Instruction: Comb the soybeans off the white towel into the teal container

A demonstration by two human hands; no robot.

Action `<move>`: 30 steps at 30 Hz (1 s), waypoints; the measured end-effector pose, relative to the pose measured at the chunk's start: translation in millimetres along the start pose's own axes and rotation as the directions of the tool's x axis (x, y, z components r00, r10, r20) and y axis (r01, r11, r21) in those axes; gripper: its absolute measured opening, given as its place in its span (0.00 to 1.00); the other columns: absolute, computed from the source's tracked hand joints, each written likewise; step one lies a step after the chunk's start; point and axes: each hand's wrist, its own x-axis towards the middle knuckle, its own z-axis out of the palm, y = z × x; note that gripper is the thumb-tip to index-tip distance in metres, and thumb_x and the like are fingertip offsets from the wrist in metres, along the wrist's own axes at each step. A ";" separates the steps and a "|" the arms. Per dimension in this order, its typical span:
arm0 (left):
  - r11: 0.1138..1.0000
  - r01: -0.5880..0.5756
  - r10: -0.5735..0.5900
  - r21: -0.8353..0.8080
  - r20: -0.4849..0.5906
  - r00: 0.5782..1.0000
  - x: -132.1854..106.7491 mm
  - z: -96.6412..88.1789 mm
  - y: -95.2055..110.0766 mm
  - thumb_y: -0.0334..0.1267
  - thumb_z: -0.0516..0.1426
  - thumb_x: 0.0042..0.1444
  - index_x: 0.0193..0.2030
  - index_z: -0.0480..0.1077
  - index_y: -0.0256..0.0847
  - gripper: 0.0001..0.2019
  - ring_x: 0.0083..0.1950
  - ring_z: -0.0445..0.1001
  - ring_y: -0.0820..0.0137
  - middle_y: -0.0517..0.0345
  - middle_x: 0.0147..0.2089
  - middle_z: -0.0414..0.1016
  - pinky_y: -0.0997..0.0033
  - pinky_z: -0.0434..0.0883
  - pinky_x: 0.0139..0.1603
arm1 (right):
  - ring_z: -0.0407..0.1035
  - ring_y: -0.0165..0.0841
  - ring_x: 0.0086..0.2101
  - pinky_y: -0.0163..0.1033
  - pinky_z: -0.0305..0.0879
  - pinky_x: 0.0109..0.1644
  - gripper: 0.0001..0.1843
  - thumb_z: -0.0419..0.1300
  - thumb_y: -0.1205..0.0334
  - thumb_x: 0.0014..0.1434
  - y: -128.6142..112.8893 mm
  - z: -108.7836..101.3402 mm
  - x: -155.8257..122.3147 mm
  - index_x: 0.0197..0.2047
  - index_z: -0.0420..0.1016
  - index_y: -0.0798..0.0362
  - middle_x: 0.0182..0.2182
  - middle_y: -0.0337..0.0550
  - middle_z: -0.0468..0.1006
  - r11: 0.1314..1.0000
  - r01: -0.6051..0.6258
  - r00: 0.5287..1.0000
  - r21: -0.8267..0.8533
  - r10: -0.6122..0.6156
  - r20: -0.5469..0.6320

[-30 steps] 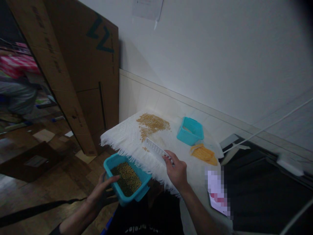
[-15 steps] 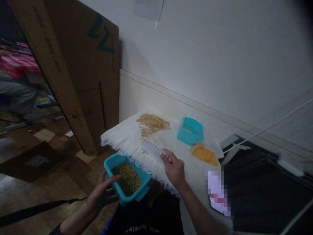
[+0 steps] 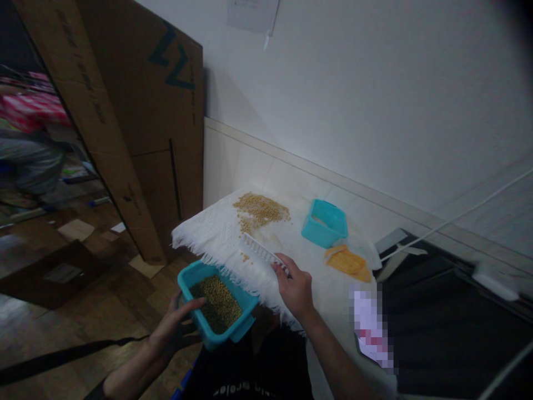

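My left hand [image 3: 177,322] grips the near left wall of a teal plastic box [image 3: 245,303], thumb over its rim. The box sits just below the table edge, holding yellow and dark green beans [image 3: 216,297]. My right hand [image 3: 295,286] is closed on one end of a white slotted plastic strip [image 3: 260,253], held low over the white fringed cloth [image 3: 204,225]. Beside the strip's far end lie a few stray yellow beans [image 3: 246,258]. Farther back, a heap of yellow beans [image 3: 262,207], which look like soybeans, is spread on the cloth.
A second teal box [image 3: 322,236] stands on the table's right side, with a yellow cloth-like item [image 3: 347,261] next to it. A tall cardboard box [image 3: 166,122] rises at left. Behind the table is the wall [image 3: 353,83]; a white cable [image 3: 458,214] crosses at right.
My right hand and the slotted strip have shifted very slightly left. The left hand and the box it grips look nearly unchanged.
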 end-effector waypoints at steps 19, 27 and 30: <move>1.000 0.009 -0.009 0.013 0.001 1.000 3.4 0.0 -3.0 0.49 0.72 0.54 0.78 0.50 0.61 0.50 0.44 0.87 0.52 0.45 0.57 0.80 0.48 0.84 0.47 | 0.84 0.34 0.26 0.31 0.78 0.33 0.17 0.57 0.56 0.77 -18.9 1.4 -7.9 0.51 0.88 0.52 0.33 0.45 0.90 0.992 0.125 0.992 0.000 -0.125 0.005; 1.000 0.014 -0.014 0.010 0.004 1.000 4.2 -0.2 -3.7 0.51 0.73 0.52 0.78 0.51 0.61 0.52 0.45 0.86 0.51 0.45 0.57 0.80 0.49 0.83 0.47 | 0.85 0.34 0.26 0.30 0.78 0.32 0.17 0.58 0.55 0.77 -23.3 1.2 -12.3 0.51 0.88 0.51 0.33 0.45 0.91 0.992 0.124 0.992 -0.003 -0.124 0.017; 1.000 0.010 -0.010 0.009 0.022 1.000 4.7 -1.4 -4.4 0.52 0.73 0.52 0.77 0.52 0.61 0.50 0.44 0.86 0.52 0.46 0.57 0.79 0.50 0.82 0.47 | 0.84 0.34 0.25 0.30 0.78 0.31 0.16 0.59 0.56 0.76 -26.1 0.9 -13.5 0.51 0.88 0.51 0.32 0.44 0.90 0.992 0.128 0.992 0.019 -0.128 0.020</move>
